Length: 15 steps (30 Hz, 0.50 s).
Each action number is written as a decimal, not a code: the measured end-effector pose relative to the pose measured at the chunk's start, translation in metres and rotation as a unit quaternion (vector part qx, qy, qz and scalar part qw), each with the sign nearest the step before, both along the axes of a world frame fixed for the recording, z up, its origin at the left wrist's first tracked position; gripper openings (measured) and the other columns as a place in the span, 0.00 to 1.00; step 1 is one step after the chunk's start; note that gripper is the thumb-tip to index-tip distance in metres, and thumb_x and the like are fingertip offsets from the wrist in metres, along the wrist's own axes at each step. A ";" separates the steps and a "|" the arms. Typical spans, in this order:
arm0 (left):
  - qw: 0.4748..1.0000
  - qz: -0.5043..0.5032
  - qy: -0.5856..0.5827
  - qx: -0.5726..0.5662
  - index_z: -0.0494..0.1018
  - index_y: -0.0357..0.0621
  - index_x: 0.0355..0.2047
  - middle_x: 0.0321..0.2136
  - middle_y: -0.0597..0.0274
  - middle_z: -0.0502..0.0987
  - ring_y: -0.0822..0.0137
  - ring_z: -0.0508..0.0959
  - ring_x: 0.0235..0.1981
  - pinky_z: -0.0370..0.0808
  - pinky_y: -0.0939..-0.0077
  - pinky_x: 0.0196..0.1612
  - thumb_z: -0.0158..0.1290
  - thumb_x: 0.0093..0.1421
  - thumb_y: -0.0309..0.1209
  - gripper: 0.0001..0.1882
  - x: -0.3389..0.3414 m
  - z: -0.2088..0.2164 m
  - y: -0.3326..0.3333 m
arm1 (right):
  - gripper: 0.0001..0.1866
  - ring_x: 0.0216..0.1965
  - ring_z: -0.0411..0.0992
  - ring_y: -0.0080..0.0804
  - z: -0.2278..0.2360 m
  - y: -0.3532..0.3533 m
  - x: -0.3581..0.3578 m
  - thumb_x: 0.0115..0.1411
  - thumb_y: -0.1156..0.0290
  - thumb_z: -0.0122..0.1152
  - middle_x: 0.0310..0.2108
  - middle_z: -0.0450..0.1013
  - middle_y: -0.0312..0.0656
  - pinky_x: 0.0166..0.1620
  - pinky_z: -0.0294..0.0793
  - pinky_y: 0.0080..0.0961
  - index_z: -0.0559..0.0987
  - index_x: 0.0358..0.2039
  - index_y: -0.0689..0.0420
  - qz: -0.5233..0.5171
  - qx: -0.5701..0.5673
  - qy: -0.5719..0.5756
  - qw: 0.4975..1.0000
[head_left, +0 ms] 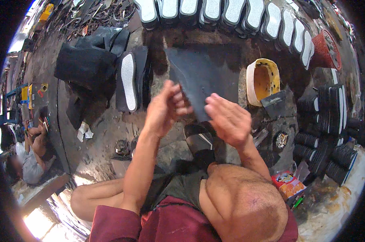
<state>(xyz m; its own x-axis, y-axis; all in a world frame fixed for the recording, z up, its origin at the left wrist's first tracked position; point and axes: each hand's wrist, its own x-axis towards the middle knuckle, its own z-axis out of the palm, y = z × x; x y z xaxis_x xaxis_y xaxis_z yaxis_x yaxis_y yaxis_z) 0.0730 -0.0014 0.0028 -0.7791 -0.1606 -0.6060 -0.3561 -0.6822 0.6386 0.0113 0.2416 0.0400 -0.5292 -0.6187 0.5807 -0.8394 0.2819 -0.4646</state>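
A dark grey-black flat sheet [206, 72], perhaps rubber or foam, lies before me, its near corner tapering down between my hands. My left hand [165, 108] is raised just left of that corner, fingers loosely bent and a little blurred, with nothing visible in it. On the other side, my right hand [230, 120] has its fingers stretched out, palm down, with the fingertips at the sheet's right edge. Whether they touch it I cannot tell. A white speckled shoe sole shape [129, 82] lies on black pieces to the left.
Stacks of white-topped soles [235, 11] curve along the far side, ending by a red basket [326, 50]. Right of the sheet stands a cut yellow container [253, 82]. Black soles [331, 109] are piled at right, folded black sheets [83, 60] at left. Another person [33, 161] sits far left.
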 end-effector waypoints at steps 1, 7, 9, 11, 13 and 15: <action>0.999 0.025 0.018 -0.025 0.75 0.37 0.59 0.48 0.56 0.83 0.66 0.83 0.44 0.80 0.69 0.48 0.56 0.73 0.41 0.23 0.005 -0.011 -0.016 | 0.25 0.56 0.80 0.42 -0.003 -0.002 -0.005 0.55 0.70 0.76 0.52 0.82 0.47 0.58 0.79 0.36 0.83 0.54 0.60 -0.041 -0.038 -0.032 0.998; 0.749 0.036 -0.116 -0.651 0.71 0.31 0.64 0.54 0.45 0.81 0.57 0.82 0.51 0.77 0.65 0.57 0.72 0.54 0.46 0.45 0.034 -0.108 -0.127 | 0.27 0.56 0.80 0.41 -0.045 -0.013 -0.074 0.61 0.74 0.72 0.53 0.81 0.53 0.56 0.79 0.35 0.78 0.61 0.64 -0.230 -0.155 -0.385 0.880; 0.752 0.024 -0.118 -0.648 0.70 0.30 0.65 0.56 0.44 0.80 0.57 0.82 0.54 0.76 0.64 0.59 0.73 0.53 0.44 0.45 0.045 -0.114 -0.136 | 0.30 0.58 0.79 0.41 -0.062 -0.010 -0.081 0.61 0.73 0.72 0.57 0.79 0.54 0.57 0.79 0.36 0.75 0.64 0.64 -0.264 -0.134 -0.338 0.893; 0.839 0.062 -0.093 -0.533 0.69 0.31 0.66 0.58 0.45 0.79 0.58 0.80 0.56 0.75 0.62 0.59 0.71 0.56 0.40 0.42 0.053 -0.102 -0.128 | 0.35 0.59 0.77 0.41 -0.074 -0.004 -0.076 0.61 0.71 0.73 0.61 0.76 0.55 0.59 0.78 0.36 0.71 0.68 0.62 -0.306 -0.048 -0.251 0.917; 0.921 0.062 -0.047 -0.382 0.72 0.31 0.63 0.53 0.46 0.81 0.56 0.82 0.52 0.77 0.61 0.57 0.66 0.55 0.40 0.38 0.060 -0.082 -0.095 | 0.36 0.59 0.76 0.45 -0.079 -0.002 -0.065 0.61 0.73 0.73 0.61 0.75 0.55 0.58 0.78 0.38 0.71 0.68 0.61 -0.213 -0.144 -0.342 0.904; 0.991 0.055 -0.003 -0.119 0.76 0.31 0.59 0.49 0.49 0.83 0.59 0.83 0.48 0.79 0.66 0.55 0.62 0.55 0.41 0.34 0.063 -0.063 -0.062 | 0.35 0.58 0.77 0.46 -0.081 -0.002 -0.059 0.61 0.74 0.73 0.60 0.76 0.53 0.57 0.79 0.39 0.72 0.68 0.60 -0.102 -0.258 -0.412 0.868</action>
<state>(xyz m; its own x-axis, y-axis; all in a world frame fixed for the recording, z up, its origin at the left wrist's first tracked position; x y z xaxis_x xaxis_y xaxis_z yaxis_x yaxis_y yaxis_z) 0.1356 -0.0632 -0.0607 -0.7455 -0.3835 -0.5451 -0.2916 -0.5477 0.7842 -0.0479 0.2391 -0.0414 -0.9643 -0.2334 0.1253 -0.1195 -0.0392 -0.9921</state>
